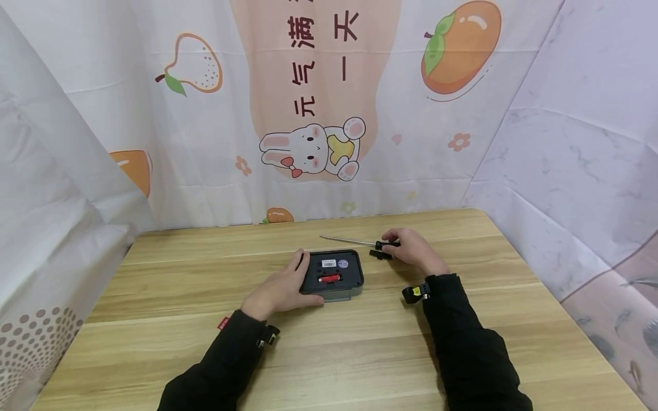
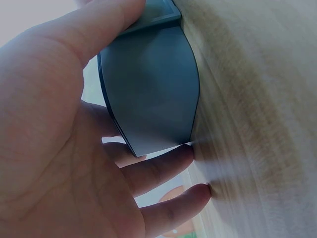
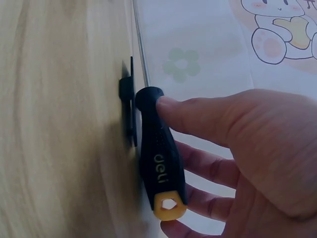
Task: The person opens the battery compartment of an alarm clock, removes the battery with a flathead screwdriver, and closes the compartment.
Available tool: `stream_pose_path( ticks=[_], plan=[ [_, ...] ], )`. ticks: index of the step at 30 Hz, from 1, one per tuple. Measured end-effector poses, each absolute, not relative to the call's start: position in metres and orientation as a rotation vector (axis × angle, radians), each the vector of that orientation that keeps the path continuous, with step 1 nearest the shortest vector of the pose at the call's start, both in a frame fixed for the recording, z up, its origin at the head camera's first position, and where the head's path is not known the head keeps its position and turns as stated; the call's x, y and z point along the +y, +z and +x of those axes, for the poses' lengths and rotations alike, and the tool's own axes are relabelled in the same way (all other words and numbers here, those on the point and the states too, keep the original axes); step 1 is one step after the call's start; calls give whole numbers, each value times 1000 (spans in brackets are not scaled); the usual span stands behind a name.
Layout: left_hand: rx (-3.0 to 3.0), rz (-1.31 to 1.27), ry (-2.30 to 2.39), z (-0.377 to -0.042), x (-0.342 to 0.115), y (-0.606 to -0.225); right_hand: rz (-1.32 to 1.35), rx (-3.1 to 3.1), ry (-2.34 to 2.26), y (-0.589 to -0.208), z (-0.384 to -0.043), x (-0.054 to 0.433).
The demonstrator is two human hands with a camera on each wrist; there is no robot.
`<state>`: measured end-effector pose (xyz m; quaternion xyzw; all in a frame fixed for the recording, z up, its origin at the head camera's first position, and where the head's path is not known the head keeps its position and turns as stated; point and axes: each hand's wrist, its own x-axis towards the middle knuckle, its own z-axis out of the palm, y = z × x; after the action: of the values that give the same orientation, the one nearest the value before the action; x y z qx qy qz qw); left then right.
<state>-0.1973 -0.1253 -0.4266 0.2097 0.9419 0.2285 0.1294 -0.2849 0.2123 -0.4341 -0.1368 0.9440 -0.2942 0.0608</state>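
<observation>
A dark grey flat case (image 1: pixel 343 275) lies open-faced at the table's middle, with a red part (image 1: pixel 329 278) and a white label (image 1: pixel 328 263) inside. My left hand (image 1: pixel 285 286) grips its left end, thumb on one edge and fingers on the other; the left wrist view shows the case (image 2: pixel 148 99) between thumb and fingers (image 2: pixel 163 166). Right of it lies a screwdriver (image 1: pixel 386 244) with a black handle and a long metal shaft (image 1: pixel 345 240). My right hand (image 1: pixel 413 249) holds the handle (image 3: pixel 159 153), thumb (image 3: pixel 198 114) near its neck, fingers curled behind.
A small black flat piece (image 1: pixel 380 255) lies on the wood beside the screwdriver handle, also seen as a black piece (image 3: pixel 130 101) in the right wrist view. The wooden table (image 1: pixel 329 354) is walled in by printed cloth at the back (image 1: pixel 319 114) and on both sides.
</observation>
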Motion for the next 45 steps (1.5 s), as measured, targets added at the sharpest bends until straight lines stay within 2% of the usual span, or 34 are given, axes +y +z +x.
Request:
stream_pose_path(
  ticks=[8, 12, 17, 25, 45],
  plan=[
    [2728, 605, 662, -197, -125, -424, -502, 2933, -988, -422, -284, 206],
    [2722, 601, 667, -196, -125, -423, -636, 2923, -1070, -416, -284, 199],
    [2720, 600, 664, -197, -125, -423, -840, 2786, -1188, -412, -282, 187],
    [2719, 604, 653, -199, -126, -425, -941, 2542, -1172, -417, -275, 163],
    [2716, 625, 643, -200, -128, -426, -824, 2457, -1051, -431, -271, 150]
  ],
)
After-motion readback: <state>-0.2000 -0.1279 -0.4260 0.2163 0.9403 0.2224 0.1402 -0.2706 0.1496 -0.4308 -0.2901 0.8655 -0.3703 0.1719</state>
